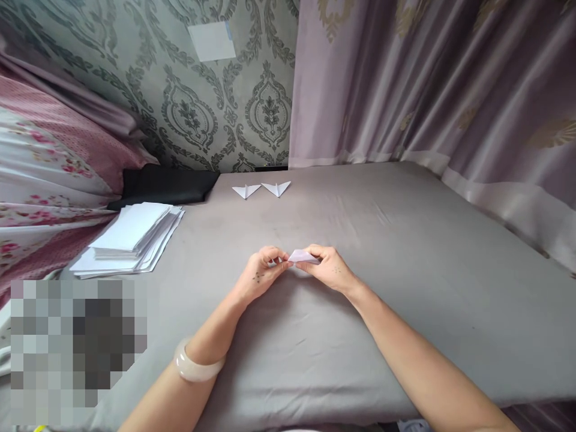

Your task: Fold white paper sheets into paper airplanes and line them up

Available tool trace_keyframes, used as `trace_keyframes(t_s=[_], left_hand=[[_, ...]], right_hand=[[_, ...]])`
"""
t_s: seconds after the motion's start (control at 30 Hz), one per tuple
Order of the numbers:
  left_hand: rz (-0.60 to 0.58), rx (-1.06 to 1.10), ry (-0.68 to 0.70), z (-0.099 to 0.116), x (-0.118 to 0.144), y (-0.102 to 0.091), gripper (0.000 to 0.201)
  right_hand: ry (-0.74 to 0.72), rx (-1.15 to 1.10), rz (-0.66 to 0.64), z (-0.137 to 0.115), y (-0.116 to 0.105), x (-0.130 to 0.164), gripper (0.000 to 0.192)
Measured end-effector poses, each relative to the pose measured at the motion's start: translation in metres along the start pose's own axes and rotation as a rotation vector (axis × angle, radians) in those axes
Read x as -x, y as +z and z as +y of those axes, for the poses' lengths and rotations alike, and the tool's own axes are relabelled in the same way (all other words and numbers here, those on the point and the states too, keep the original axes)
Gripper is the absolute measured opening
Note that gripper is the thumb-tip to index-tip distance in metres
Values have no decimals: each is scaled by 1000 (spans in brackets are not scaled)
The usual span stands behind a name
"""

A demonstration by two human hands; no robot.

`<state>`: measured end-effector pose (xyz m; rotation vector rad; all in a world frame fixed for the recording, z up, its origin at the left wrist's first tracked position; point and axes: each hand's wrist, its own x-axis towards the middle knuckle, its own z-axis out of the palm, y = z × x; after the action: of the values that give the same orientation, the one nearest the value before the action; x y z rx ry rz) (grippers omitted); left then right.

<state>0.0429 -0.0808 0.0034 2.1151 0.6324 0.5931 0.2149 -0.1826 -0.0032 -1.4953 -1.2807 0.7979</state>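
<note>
Paper point(302, 256) lies crosswise between your hands: left hand point(261, 276) pinches its left tip, right hand point(327, 268) clamps its right end, both equally near.

Hidden, cropped, blurred

Folded paper point(302, 256) mostly covered by fingers of left hand point(263, 276) and right hand point(330, 270); folds too small to tell. Lower left blotted out by a pixelated patch point(76, 342). Both forearms cut by bottom edge. Two paper shapes point(261, 189) too far for detail. Black object point(166, 185) partly behind bedding.
</note>
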Motion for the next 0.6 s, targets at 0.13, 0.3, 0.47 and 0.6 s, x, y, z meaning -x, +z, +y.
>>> trace_keyframes(t_s=[0.13, 0.3, 0.47, 0.6], left_hand=[[181, -313, 360, -1, -1, -1, 16], [230, -598, 681, -7, -3, 2, 19], [194, -713, 811, -10, -6, 10, 21], [51, -747, 718, -14, -7, 13, 27]], right_hand=[[-98, 219, 187, 7, -1, -1, 23], [360, -191, 336, 11, -9, -9, 31], [520, -598, 171, -3, -15, -12, 35], [468, -517, 208, -4, -9, -11, 54]])
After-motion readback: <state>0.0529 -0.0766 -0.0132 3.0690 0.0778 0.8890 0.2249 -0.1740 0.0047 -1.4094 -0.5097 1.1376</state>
